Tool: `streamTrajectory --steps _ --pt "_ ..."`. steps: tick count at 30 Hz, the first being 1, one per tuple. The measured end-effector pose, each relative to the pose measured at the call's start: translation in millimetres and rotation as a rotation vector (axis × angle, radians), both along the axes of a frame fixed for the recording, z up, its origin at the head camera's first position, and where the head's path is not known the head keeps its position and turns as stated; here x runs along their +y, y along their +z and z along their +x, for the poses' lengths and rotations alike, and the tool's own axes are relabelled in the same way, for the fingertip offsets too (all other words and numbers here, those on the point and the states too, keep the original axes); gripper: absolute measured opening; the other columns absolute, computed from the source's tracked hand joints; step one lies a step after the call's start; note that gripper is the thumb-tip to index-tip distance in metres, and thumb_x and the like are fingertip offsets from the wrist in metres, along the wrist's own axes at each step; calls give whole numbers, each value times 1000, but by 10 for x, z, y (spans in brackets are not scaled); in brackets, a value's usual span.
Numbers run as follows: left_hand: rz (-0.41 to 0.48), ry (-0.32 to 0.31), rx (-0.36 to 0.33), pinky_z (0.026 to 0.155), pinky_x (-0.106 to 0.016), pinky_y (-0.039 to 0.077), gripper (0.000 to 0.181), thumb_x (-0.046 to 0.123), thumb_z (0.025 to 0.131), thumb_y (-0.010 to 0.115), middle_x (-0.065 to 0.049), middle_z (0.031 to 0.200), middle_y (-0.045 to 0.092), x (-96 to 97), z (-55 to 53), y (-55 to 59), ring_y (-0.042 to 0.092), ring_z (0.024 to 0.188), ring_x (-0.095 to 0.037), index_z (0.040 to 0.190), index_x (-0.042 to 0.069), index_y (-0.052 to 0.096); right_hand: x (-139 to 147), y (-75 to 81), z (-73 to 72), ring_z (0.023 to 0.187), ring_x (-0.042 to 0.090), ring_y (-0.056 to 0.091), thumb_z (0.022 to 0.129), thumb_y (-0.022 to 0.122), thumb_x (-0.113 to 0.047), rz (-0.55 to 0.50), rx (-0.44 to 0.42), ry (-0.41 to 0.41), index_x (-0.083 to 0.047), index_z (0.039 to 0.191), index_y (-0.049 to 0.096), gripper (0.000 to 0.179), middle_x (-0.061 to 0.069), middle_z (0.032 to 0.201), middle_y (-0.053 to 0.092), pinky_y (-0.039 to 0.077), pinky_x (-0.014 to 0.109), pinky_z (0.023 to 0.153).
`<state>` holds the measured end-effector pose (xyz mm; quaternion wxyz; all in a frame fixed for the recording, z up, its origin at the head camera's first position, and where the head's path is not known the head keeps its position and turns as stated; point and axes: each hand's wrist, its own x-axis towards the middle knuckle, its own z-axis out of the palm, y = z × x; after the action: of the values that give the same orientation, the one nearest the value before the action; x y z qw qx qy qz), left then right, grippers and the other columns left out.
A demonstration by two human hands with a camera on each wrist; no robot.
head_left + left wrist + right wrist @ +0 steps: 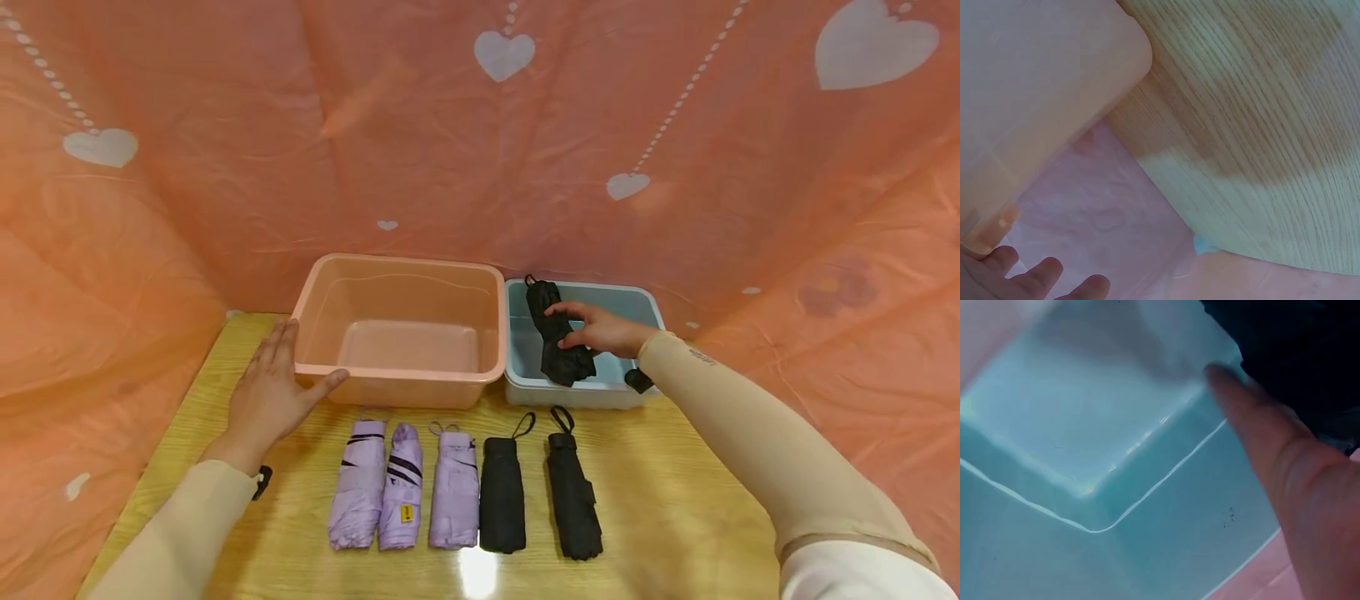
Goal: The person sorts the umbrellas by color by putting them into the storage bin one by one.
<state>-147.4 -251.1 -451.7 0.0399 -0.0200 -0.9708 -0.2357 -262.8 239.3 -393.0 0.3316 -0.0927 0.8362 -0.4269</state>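
Over the blue bin (615, 292), my right hand (603, 329) grips a folded black umbrella (547, 312) with thumb and fingers bent about its middle. The umbrella tilts, its wrist loop toward the back, its lower end overlapping the bin's front rim. In the right wrist view a finger (1272, 431) lies along the dark fabric (1297, 356), above the bin's floor. My left hand (270, 392), fingers straight and thumb spread, lies against the left side of the peach bin (405, 392). Its fingertips (1047, 269) show below that bin's wall in the left wrist view.
In front of the bins lies a row of folded umbrellas: lilac ones (356, 492), (401, 500), (453, 492) on the left, black ones (502, 500), (573, 500) on the right. All rest on the wooden table (675, 517). A pink heart-print sheet (420, 150) hangs behind.
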Motion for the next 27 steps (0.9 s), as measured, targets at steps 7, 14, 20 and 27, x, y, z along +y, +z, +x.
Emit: streamTrajectory --steps 7,14,20,27 --pt "2 0 0 111 -67 16 115 75 86 55 -12 166 -6 23 47 27 5 148 -44 161 10 -3 -28 -74 -54 141 41 30 95 68 -14 41 -41 38 -22 152 36 66 17 164 4 40 62 101" --pt "-7 4 3 109 -68 18 114 75 86 55 -12 166 -4 40 100 55 8 147 -46 161 10 -2 -60 -181 -75 147 42 15 95 69 -16 69 -80 82 -19 153 35 68 21 163 3 40 63 100" --pt "-17 5 11 108 -69 19 114 74 87 55 -13 166 -3 44 133 59 10 147 -46 161 9 -2 -65 -261 -78 144 42 23 96 68 -14 97 -102 98 -19 152 36 65 20 163 5 49 56 90" --pt "-26 4 11 105 -72 21 114 74 87 56 -16 166 -2 39 169 100 13 145 -49 161 7 0 -48 -327 -126 144 41 23 95 70 -16 116 -109 121 -21 150 40 64 19 163 10 50 53 88"
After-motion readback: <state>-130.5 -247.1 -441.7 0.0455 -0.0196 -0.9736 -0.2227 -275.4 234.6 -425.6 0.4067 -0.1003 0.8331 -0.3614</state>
